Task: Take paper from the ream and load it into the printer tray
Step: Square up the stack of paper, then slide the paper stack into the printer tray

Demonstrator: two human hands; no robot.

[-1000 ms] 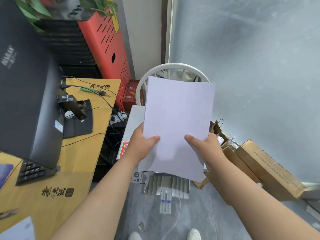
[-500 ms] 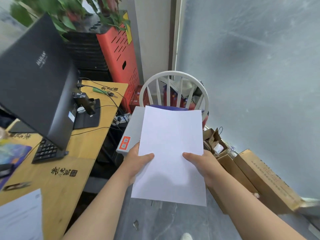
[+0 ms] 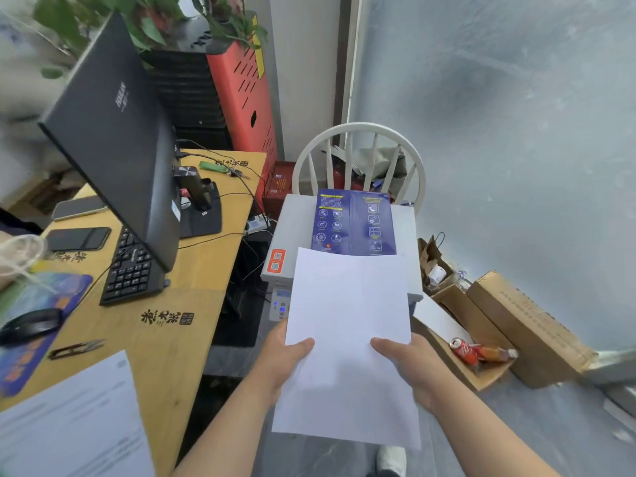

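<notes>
Two hands, left hand and right hand, fingers gripping flat blank white paper above printer.

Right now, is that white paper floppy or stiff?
Probably floppy: the white paper is thin and both hands, left hand and right hand, grip its side edges. Likely light, since thumbs alone pin it. It looks flat now.

Tabletop items: monitor, keyboard beneath its lower edge, mouse, scissors, two phones (flat, side by side). Chair stands behind; cardboard box on floor.
</notes>
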